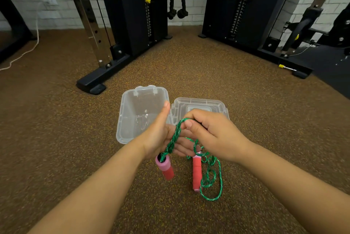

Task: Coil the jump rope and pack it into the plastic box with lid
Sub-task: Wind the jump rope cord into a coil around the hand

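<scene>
The green braided jump rope [175,137] runs across my left hand [161,135], whose palm is flat and thumb raised. My right hand [212,135] pinches a loop of the rope just above the left palm. One pink-and-red handle [165,167] hangs below my left hand. The other red handle [197,174] dangles under my right hand amid loose green loops [212,179]. Beyond my hands the clear plastic box [130,112] stands open on the floor, with its clear lid [198,104] lying flat to its right.
Brown speckled rubber floor [56,139] lies all around. Black gym machine frames stand behind: one base foot [94,84] at the left, another base [295,69] at the right. A white cord [24,52] trails at far left.
</scene>
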Available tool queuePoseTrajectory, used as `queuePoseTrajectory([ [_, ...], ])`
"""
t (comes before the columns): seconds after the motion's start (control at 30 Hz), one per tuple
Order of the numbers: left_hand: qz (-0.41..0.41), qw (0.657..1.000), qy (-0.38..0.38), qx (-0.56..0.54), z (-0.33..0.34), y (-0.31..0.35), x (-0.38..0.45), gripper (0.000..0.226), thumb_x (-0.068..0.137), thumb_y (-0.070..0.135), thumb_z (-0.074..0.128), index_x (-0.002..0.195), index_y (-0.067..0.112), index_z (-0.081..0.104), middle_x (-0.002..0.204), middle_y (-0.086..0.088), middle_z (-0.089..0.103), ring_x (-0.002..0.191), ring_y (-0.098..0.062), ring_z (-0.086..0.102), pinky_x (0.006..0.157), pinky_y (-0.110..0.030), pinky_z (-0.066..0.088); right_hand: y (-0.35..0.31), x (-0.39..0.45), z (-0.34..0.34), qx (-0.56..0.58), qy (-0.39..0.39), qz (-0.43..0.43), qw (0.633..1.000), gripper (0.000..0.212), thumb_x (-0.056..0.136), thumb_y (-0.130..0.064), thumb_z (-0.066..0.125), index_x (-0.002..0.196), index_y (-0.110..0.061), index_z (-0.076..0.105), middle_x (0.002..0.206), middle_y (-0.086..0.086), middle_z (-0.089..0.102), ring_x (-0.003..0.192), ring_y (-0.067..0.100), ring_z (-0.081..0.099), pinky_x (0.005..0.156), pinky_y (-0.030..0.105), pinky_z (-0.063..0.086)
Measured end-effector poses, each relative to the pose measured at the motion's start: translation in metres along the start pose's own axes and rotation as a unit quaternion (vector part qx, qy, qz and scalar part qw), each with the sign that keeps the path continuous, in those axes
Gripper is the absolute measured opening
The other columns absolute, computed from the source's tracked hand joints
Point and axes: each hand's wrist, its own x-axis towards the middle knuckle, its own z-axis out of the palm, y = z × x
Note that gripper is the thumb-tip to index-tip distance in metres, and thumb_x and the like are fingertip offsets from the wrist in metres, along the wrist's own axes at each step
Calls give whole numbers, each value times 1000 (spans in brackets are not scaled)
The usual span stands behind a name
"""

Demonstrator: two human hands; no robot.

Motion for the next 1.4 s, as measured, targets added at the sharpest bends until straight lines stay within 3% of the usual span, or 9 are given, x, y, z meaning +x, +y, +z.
queuePoseTrajectory([
  [0.23,-48,997,-36,57,2,0,-1,107,71,82,3,105,4,68,88,-18,73,76,-25,70,70,-31,50,24,4,3,-54,27,23,998,16,96,-37,44,92,-31,58,66,-16,53,63,1,49,62,33,43],
  [0.4,-21,995,-85,50,8,2,-7,45,92,42,43,113,9,65,91,-8,76,81,-18,73,74,-25,55,47,5,10,7,31,89,996,18,97,-28,50,81,-36,55,67,-12,58,64,2,52,64,30,44],
  [0.5,7,996,-84,2,12,6,-11,33,94,28,46,112,7,64,90,-8,76,79,-17,74,70,-23,56,57,-1,18,122,1,156,980,23,97,-21,52,80,-35,61,79,-11,66,77,4,59,76,26,46],
  [0.7,66,997,6,-40,12,10,-12,31,84,27,53,105,10,69,64,-5,74,64,-16,73,63,-24,58,62,-14,32,293,-30,249,923,28,98,-22,49,87,-2,65,69,0,58,69,12,50,68,22,41],
  [0.87,62,995,61,-53,9,13,-17,35,82,37,52,89,12,76,48,-1,65,51,-15,68,54,-23,55,66,-16,28,329,12,248,911,25,98,-27,47,82,-12,61,66,-1,49,57,4,41,55,15,37],
  [1.0,13,998,-19,-61,12,18,-24,36,83,34,50,86,11,78,50,-2,67,48,-16,68,49,-21,53,65,-11,30,282,34,219,933,24,97,-28,49,81,-18,63,53,-7,37,49,6,31,45,20,27],
  [1.17,-24,996,-81,-24,20,20,-24,39,86,35,45,88,13,77,52,-2,68,48,-14,68,51,-24,54,67,0,32,229,77,181,953,20,94,-29,56,77,-28,68,72,10,65,69,12,53,66,31,44],
  [1.27,18,997,-11,-74,19,25,-23,40,86,34,44,83,11,77,49,-3,66,46,-15,67,47,-22,53,74,-6,39,240,35,189,951,16,93,-27,58,81,-26,69,71,16,57,67,14,46,64,32,38],
  [1.4,55,985,88,-135,7,27,-21,42,98,31,38,83,8,70,42,-1,59,39,-15,61,43,-19,49,83,-17,38,288,-31,195,937,10,92,-19,60,97,-18,69,79,-5,61,73,5,55,70,22,50],
])
